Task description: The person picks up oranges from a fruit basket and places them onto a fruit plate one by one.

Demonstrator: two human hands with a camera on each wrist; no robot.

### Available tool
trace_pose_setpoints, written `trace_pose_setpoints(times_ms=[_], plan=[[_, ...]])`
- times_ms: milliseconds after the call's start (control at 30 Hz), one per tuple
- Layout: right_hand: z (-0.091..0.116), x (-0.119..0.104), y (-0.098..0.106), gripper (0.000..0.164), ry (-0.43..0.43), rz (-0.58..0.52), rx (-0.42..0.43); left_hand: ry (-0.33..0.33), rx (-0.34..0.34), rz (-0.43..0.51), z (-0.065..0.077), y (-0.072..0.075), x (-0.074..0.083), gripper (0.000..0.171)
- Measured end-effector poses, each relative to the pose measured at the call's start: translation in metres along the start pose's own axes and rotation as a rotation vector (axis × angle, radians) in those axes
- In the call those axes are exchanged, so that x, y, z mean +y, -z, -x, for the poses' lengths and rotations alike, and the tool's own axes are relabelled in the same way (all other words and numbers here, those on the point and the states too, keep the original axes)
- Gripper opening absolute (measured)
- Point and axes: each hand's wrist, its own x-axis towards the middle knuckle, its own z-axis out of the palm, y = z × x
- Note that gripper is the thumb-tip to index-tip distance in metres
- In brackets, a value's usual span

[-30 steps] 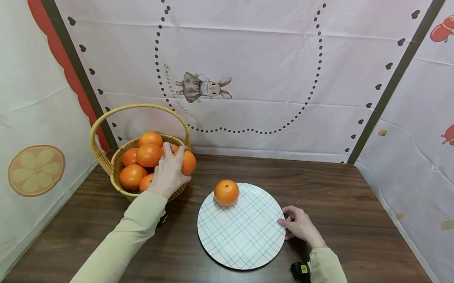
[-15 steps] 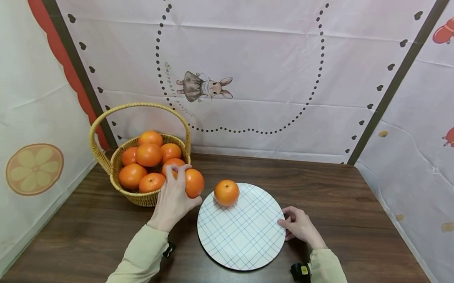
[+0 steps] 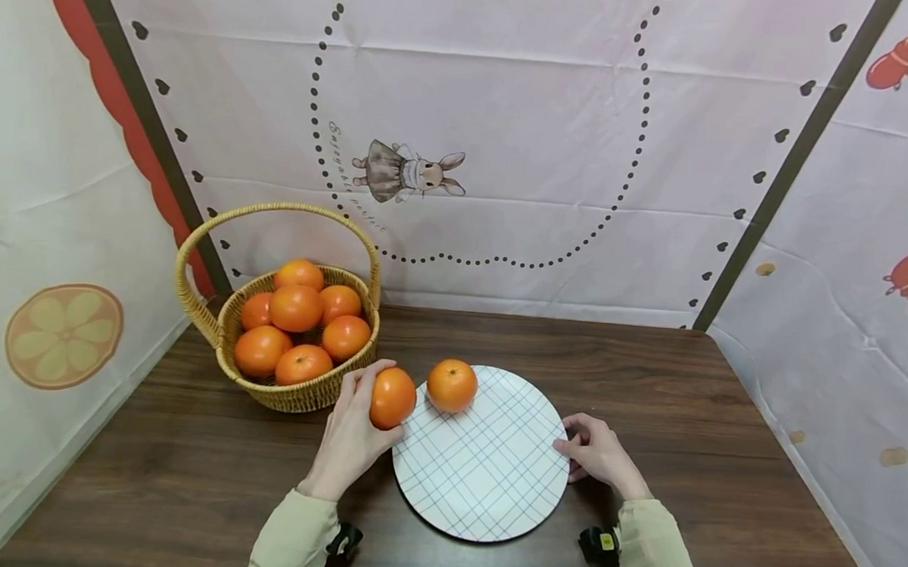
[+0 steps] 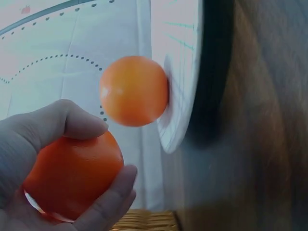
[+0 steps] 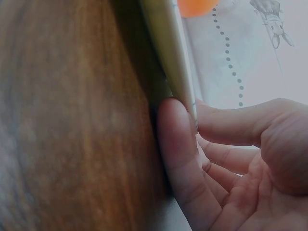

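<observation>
My left hand (image 3: 354, 438) grips an orange (image 3: 393, 397) between thumb and fingers, at the left rim of a round white plate (image 3: 485, 476) with a blue checked pattern. In the left wrist view the held orange (image 4: 77, 175) is apart from a second orange (image 4: 134, 91), which sits on the plate. That second orange (image 3: 452, 385) stands near the plate's upper left edge. On the far side my right hand (image 3: 600, 454) pinches the plate's right rim. The right wrist view has the thumb on top of the rim and a finger (image 5: 175, 139) under it.
A wicker basket (image 3: 300, 397) with a tall hooped handle stands at the back left, holding several oranges (image 3: 296, 309). Everything rests on a dark brown wooden table (image 3: 646, 365). Printed white cloth (image 3: 504, 135) hangs behind and at both sides.
My left hand has lifted the orange out of the basket and carried it right and toward me, to the plate's left rim. The right hand stays at the plate's rim.
</observation>
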Motion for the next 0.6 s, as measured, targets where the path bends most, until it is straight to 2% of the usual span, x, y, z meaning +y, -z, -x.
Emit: trace_pose_setpoints(times_ms=[233,400,600], plan=[[0.0002,0.0001,-0.0006,0.033,0.003,0.006,-0.001,0.044,-0.091,0.142,0.0011,-0.0025,-0.0043,0.080],[0.0010,-0.0009,0.0002,0.033,0.007,0.012,-0.001,0.052,-0.153,0.183,0.0006,-0.0041,-0.0045,0.078],[0.0009,-0.0016,0.0002,0.033,0.005,0.014,-0.004,0.057,-0.151,0.206,0.0013,-0.0086,-0.0032,0.076]])
